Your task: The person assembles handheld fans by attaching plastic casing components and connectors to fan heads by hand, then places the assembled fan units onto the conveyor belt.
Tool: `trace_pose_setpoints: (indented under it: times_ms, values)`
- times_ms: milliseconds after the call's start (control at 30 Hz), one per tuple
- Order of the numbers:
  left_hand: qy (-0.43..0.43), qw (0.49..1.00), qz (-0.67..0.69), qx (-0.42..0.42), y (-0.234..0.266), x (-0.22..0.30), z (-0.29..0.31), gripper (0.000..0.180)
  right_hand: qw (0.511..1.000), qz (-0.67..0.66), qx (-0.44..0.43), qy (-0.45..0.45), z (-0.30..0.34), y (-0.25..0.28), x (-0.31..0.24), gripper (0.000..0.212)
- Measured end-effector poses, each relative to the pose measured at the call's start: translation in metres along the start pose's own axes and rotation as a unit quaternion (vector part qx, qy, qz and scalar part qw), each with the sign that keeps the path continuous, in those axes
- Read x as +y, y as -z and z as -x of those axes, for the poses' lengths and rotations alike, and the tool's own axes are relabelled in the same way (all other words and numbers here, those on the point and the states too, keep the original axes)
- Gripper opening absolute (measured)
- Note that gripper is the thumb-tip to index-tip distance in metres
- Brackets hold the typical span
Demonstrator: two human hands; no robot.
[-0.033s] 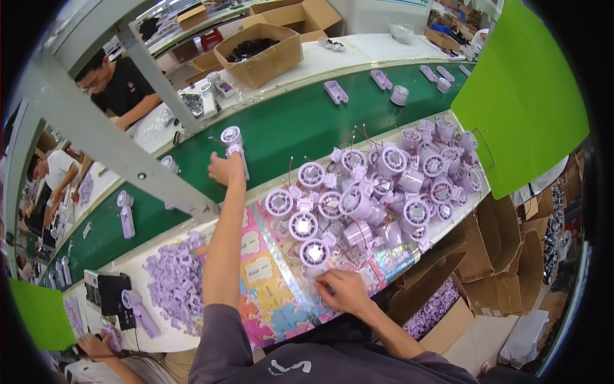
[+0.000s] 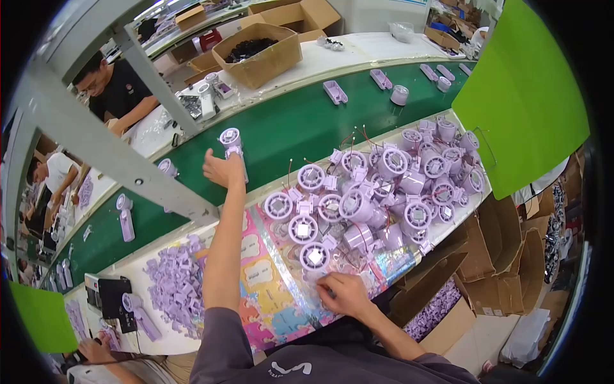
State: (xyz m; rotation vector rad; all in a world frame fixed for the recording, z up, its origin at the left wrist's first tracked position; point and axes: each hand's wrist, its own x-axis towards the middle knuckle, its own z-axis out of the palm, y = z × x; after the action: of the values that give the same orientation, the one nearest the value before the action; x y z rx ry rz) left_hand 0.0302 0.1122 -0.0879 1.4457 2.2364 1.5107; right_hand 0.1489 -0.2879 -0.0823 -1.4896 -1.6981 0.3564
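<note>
My left hand (image 2: 224,169) reaches over the green conveyor belt, beside a lilac handheld fan body (image 2: 230,137) with a round head and a handle. Its fingers are apart and partly raised, and the hand covers some of the handle; whether it still touches is hard to see. Low on the table, my right hand (image 2: 347,296) rests with loosely curled fingers, a gap between thumb and forefinger and nothing visible in it. Just beyond it lies a lilac fan head (image 2: 314,255), at the front of a large heap of similar fan bodies (image 2: 353,202) with thin wires.
Small lilac parts (image 2: 173,281) are piled left of my arm. Fan bodies and shells (image 2: 335,92) sit along the conveyor belt (image 2: 281,137). A grey metal post (image 2: 121,147) crosses at left. Green panels (image 2: 524,96) and cardboard boxes (image 2: 499,256) stand at right. Co-workers sit at left.
My left hand has shifted slightly left, its fingers lifting off the fan handle. My right hand stays nearly in place.
</note>
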Motion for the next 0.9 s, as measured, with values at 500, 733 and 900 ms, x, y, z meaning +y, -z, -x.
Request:
trace_pose_setpoints:
  times_ms: [500,733,900]
  values:
    - [-0.538,0.727,-0.169,-0.391,-0.169,0.208,0.043,0.048,0.997,0.065,0.01,-0.03,-0.001,0.001,0.002,0.015]
    - [-0.63,0.682,-0.176,-0.326,-0.174,0.183,0.05,0.028,0.998,0.06,-0.001,-0.026,-0.004,0.0,0.003,0.014]
    - [-0.511,0.69,-0.115,-0.5,-0.117,0.149,0.022,0.02,0.997,0.068,0.028,-0.012,-0.002,-0.003,0.001,0.017]
